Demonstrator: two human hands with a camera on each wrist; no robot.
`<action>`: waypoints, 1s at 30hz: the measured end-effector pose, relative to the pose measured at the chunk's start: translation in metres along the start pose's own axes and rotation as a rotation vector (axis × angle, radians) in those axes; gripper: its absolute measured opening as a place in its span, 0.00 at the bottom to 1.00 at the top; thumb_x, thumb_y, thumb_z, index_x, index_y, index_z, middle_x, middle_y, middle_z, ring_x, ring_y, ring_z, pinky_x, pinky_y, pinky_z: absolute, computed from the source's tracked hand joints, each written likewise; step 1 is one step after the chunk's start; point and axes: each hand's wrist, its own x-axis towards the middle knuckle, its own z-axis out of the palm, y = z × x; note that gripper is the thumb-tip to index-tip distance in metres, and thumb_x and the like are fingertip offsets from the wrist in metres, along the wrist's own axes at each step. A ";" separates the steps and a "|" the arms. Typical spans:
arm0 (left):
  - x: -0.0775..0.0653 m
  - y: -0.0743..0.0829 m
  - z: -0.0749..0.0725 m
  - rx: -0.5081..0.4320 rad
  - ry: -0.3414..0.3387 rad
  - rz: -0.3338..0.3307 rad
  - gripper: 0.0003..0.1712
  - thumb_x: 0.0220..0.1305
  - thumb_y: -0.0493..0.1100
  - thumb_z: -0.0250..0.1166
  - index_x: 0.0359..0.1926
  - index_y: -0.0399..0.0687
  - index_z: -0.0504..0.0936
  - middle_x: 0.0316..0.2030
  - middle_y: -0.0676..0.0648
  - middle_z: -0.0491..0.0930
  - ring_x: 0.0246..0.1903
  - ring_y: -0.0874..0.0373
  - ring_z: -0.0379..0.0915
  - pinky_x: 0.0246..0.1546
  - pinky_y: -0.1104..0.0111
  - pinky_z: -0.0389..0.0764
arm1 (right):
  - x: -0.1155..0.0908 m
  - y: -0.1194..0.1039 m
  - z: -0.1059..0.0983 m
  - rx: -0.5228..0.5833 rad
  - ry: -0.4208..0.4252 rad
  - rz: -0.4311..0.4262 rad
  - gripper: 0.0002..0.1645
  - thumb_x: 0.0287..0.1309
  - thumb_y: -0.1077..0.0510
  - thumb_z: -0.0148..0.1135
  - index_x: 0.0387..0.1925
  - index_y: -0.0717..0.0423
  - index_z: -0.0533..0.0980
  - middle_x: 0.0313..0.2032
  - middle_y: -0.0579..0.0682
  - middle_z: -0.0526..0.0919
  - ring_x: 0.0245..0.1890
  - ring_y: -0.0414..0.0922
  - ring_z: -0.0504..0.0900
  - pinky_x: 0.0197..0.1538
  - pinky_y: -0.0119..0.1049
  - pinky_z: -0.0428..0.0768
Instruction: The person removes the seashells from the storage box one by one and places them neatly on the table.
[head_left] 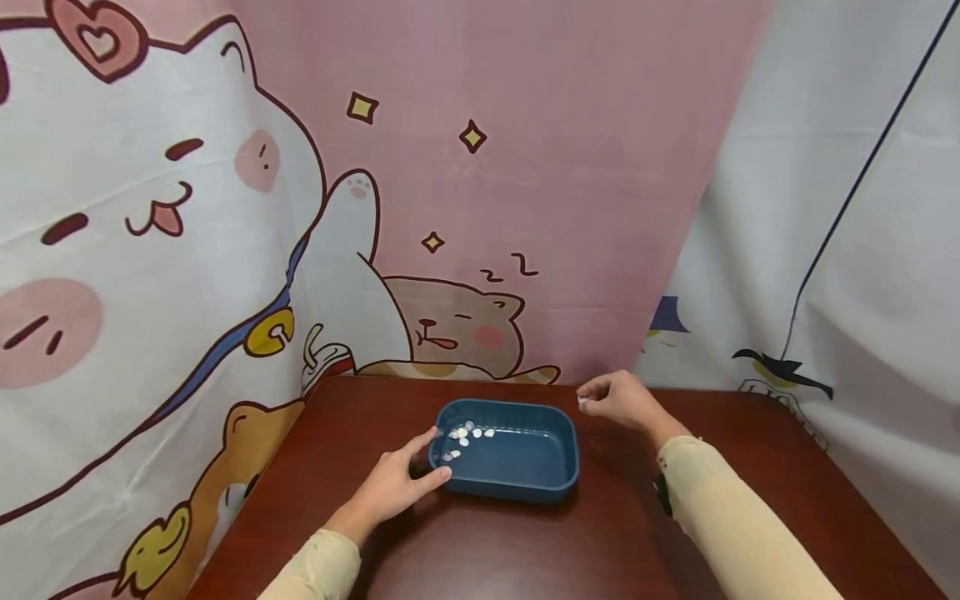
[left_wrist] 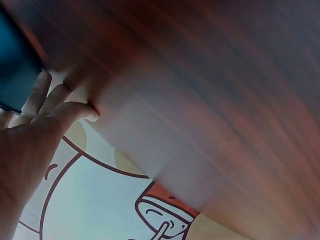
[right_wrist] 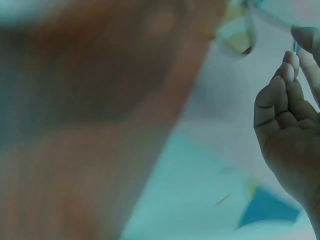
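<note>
A dark blue rectangular tray [head_left: 517,493] with raised walls sits on the table. Several small rounded pieces [head_left: 463,433], white and pale purple, lie loose at its left end. My left hand [head_left: 386,487] rests against that end, thumb at the near left corner and fingers spread along the outside. The left wrist view shows its fingertips right at the tray's edge [left_wrist: 22,95]. Beyond the tray's far right corner, my right hand [head_left: 626,402] pinches a small white piece [head_left: 582,402] between thumb and fingertips. In the right wrist view only a sliver of this piece [right_wrist: 296,47] shows.
The red-brown wooden table [head_left: 480,550] extends around the tray on all sides. A cloth curtain [head_left: 585,167] with cartoon animals hangs behind the table's far edge and along its left side. White cloth [head_left: 885,333] hangs at the right.
</note>
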 end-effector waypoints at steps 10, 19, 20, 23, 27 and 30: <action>0.000 0.002 -0.004 0.004 -0.009 0.003 0.50 0.67 0.70 0.70 0.81 0.54 0.67 0.60 0.38 0.87 0.58 0.46 0.87 0.62 0.43 0.82 | -0.024 0.061 0.022 -0.083 -0.122 0.001 0.10 0.56 0.63 0.77 0.41 0.58 0.91 0.35 0.47 0.92 0.33 0.39 0.82 0.37 0.37 0.83; -0.001 0.003 -0.002 0.002 -0.025 0.002 0.49 0.68 0.69 0.69 0.82 0.54 0.66 0.57 0.41 0.89 0.57 0.49 0.88 0.62 0.44 0.83 | -0.023 0.059 0.028 -0.001 -0.231 0.031 0.12 0.61 0.65 0.75 0.47 0.58 0.91 0.47 0.55 0.93 0.44 0.45 0.85 0.47 0.43 0.88; 0.000 0.003 -0.002 0.003 -0.024 0.003 0.49 0.68 0.69 0.69 0.82 0.54 0.66 0.57 0.41 0.89 0.57 0.49 0.88 0.62 0.44 0.83 | -0.023 0.059 0.027 0.005 -0.237 0.036 0.12 0.62 0.65 0.75 0.48 0.58 0.91 0.48 0.55 0.93 0.46 0.46 0.86 0.49 0.45 0.88; 0.000 0.002 -0.002 0.001 -0.019 0.003 0.50 0.68 0.70 0.69 0.82 0.55 0.66 0.57 0.41 0.89 0.57 0.49 0.87 0.63 0.44 0.82 | -0.024 0.060 0.026 0.021 -0.249 0.050 0.13 0.64 0.64 0.74 0.50 0.58 0.90 0.51 0.56 0.92 0.52 0.50 0.87 0.55 0.51 0.88; 0.000 0.001 -0.001 -0.001 -0.020 -0.005 0.51 0.67 0.71 0.69 0.82 0.57 0.66 0.58 0.41 0.88 0.59 0.49 0.87 0.64 0.44 0.81 | -0.024 0.062 0.026 0.027 -0.256 0.046 0.14 0.66 0.63 0.72 0.52 0.58 0.89 0.52 0.58 0.91 0.55 0.54 0.87 0.58 0.55 0.86; 0.000 0.001 -0.001 0.007 -0.022 0.003 0.50 0.68 0.71 0.69 0.82 0.55 0.66 0.58 0.41 0.89 0.58 0.49 0.87 0.63 0.43 0.82 | -0.025 0.063 0.027 0.039 -0.258 0.045 0.15 0.66 0.63 0.73 0.53 0.59 0.89 0.53 0.58 0.91 0.55 0.54 0.87 0.58 0.54 0.86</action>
